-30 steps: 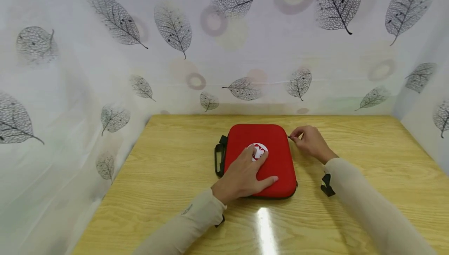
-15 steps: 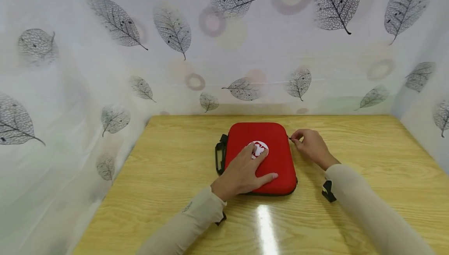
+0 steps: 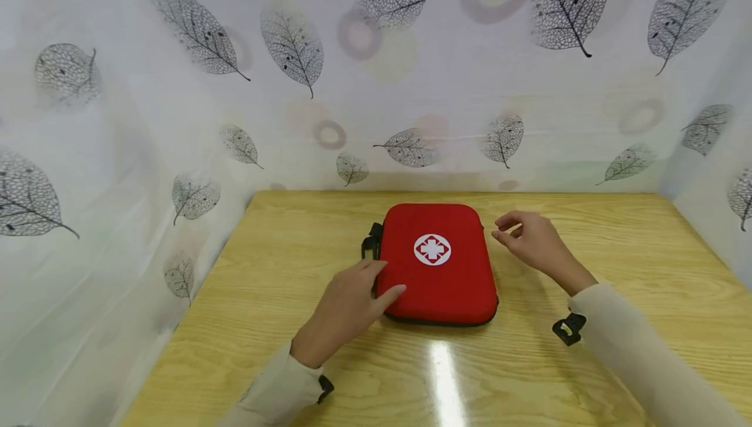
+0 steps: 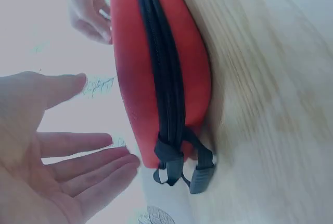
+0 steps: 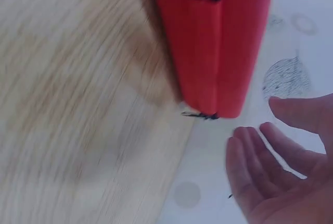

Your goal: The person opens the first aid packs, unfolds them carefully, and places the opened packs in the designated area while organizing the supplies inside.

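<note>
A red zippered first-aid case [image 3: 437, 290] with a white cross emblem [image 3: 432, 249] lies flat and closed on the table. My left hand [image 3: 346, 303] is at its left edge with fingers spread, holding nothing; the left wrist view shows the palm and straight fingers near the case's side and its black zipper [image 4: 164, 67]. Off the upper right corner, my right hand [image 3: 531, 241] has its fingers loosely bent and grips nothing. In the right wrist view a small dark zipper pull [image 5: 208, 115] sits at the case's end, apart from the fingers.
A black carrying handle [image 3: 372, 244] is on the case's left side, partly behind the left hand. The wooden table [image 3: 282, 251] meets leaf-patterned cloth [image 3: 411, 87] at the back and sides. A bright light reflection [image 3: 444, 378] lies near the front.
My left hand has slid off the lid toward the lower left, uncovering the emblem. The right hand has let go of the zipper pull and moved slightly right.
</note>
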Motion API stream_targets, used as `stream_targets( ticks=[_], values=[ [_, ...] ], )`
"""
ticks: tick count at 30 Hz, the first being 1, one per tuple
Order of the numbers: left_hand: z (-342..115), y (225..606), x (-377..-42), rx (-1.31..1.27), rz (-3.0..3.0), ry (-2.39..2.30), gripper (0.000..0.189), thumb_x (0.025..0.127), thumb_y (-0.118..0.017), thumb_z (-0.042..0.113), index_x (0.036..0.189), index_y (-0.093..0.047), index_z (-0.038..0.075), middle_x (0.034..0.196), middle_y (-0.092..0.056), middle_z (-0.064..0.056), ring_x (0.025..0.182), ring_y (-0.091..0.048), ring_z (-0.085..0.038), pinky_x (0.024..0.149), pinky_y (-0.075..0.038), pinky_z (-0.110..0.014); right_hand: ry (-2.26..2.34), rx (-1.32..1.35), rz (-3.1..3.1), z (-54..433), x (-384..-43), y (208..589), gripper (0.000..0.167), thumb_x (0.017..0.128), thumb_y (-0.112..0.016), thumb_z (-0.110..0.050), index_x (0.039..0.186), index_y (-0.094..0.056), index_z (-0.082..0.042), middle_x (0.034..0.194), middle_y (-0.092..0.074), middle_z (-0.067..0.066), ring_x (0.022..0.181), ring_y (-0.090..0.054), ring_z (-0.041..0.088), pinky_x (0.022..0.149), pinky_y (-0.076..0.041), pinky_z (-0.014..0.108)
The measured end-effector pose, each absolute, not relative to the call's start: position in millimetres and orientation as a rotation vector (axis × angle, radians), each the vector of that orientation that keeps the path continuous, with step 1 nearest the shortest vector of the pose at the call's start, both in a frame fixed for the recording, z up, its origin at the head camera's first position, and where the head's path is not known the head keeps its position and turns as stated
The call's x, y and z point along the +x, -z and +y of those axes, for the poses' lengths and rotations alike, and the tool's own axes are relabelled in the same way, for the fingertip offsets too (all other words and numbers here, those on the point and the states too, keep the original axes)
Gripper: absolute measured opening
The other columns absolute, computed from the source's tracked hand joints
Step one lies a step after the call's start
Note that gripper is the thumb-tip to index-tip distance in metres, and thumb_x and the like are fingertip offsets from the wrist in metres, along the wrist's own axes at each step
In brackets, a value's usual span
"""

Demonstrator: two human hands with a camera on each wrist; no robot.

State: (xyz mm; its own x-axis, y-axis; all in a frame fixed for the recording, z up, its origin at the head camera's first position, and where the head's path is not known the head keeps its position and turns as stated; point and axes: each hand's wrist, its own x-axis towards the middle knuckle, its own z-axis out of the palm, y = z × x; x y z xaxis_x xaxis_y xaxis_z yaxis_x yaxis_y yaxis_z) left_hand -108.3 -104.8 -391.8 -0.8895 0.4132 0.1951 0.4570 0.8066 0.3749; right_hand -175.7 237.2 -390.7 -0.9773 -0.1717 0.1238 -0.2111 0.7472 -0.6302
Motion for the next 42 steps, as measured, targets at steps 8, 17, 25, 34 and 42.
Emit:
stream_targets(
  ticks=[8,17,25,34,42],
  values=[
    [-122,395,-101,-0.588,-3.042,0.734,0.061,0.09,-0.075,0.047,0.124,-0.07,-0.003,0.063,-0.063,0.0,0.055,-0.055,-0.012,0.055,-0.047,-0.027,-1.174,0.308,-2.975,230,-152,386,0.047,0.096,-0.072,-0.027,0.125,-0.063,0.01,0.124,-0.065,0.027,0.103,-0.069,0.039,0.079,-0.059,0.045],
    [-119,407,-101,-0.591,-3.129,0.726,0.052,0.082,-0.082,0.048,0.1,-0.073,0.0,0.053,-0.024,0.011,0.05,-0.02,-0.005,0.047,-0.021,-0.023,-1.149,0.283,-3.084,210,-132,395,0.084,0.091,-0.073,-0.047,0.142,-0.047,0.015,0.14,-0.053,0.033,0.119,-0.06,0.048,0.093,-0.053,0.053],
    [-115,413,-98,-0.687,-3.019,0.661,0.037,0.082,-0.083,0.041,0.074,-0.058,0.015,0.053,-0.033,0.01,0.049,-0.029,-0.004,0.046,-0.024,-0.021,-1.224,0.373,-3.04,203,-128,402,0.076,0.095,-0.072,-0.038,0.144,-0.045,0.013,0.138,-0.055,0.031,0.126,-0.055,0.047,0.098,-0.049,0.055],
    [-112,410,-95,-0.716,-2.934,0.628,0.034,0.082,-0.084,0.036,0.075,-0.059,0.014,0.055,-0.032,0.011,0.051,-0.03,-0.004,0.046,-0.024,-0.021,-1.194,0.368,-3.029,205,-127,405,0.073,0.095,-0.072,-0.035,0.142,-0.046,0.015,0.138,-0.055,0.03,0.118,-0.062,0.043,0.089,-0.054,0.049],
    [-109,401,-92,-0.744,-2.829,0.514,0.038,0.082,-0.082,0.041,0.079,-0.06,0.01,0.054,-0.029,0.01,0.05,-0.028,-0.005,0.045,-0.022,-0.02,-1.32,0.339,-3.015,210,-124,402,0.073,0.096,-0.071,-0.035,0.144,-0.044,0.014,0.141,-0.053,0.03,0.127,-0.055,0.045,0.097,-0.05,0.051]
  ],
)
